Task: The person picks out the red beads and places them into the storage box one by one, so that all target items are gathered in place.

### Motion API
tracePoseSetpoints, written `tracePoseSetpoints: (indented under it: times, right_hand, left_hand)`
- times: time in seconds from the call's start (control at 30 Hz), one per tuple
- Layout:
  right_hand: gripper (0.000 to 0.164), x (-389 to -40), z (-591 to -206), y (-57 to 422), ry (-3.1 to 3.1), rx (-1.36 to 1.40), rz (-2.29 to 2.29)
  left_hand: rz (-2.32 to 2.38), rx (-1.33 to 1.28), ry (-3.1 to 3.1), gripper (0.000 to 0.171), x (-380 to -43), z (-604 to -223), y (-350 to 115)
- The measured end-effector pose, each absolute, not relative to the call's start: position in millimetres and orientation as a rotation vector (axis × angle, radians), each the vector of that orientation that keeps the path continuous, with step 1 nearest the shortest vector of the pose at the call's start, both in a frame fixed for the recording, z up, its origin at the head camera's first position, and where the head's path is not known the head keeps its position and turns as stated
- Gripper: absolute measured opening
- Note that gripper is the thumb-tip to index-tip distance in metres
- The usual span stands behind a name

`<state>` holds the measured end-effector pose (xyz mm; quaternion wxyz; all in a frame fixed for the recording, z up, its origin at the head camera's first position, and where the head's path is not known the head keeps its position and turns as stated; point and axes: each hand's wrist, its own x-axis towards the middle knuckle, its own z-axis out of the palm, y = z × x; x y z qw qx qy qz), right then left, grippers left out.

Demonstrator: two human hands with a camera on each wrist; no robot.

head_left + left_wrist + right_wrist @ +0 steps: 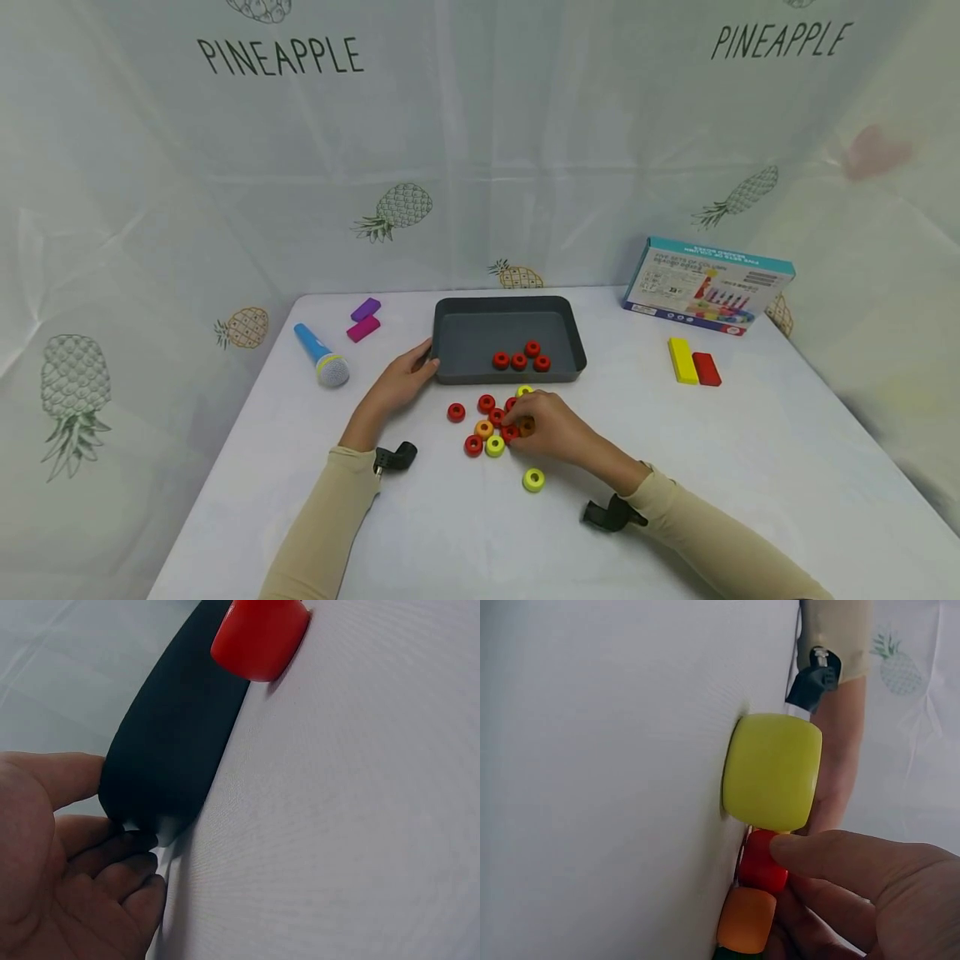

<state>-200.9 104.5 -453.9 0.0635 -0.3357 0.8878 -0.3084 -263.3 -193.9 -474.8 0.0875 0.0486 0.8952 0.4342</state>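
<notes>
My left hand [397, 385] holds the front left corner of a dark grey tray [476, 325], the thumb on its wall and the fingers curled at its edge. Several red beads [519, 361] lie inside the tray. In front of it, my right hand [551, 427] pinches a red bead [762, 862] at the table among loose red, orange and yellow-green beads. In the right wrist view a yellow-green bead [772, 772] looms close, and an orange bead [748, 920] sits beside the pinched one. The right hand partly covers some beads in the head view.
A blue toy microphone [321, 354] and purple and magenta blocks [363, 328] lie at the left. On the right are a yellow block [682, 361], a red block [707, 369] and a printed box [705, 287] against the cloth. One yellow-green bead [533, 480] lies nearer the front.
</notes>
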Motion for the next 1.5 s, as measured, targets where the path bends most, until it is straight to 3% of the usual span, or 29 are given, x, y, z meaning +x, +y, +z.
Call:
tracePoseSetpoints:
  times: [1.5]
  right_hand:
    - [0.025, -237, -426, 113, 2.676, -0.982, -1.066]
  left_hand:
    - [1.314, 0.204, 2.669, 0.062, -266, -479, -197]
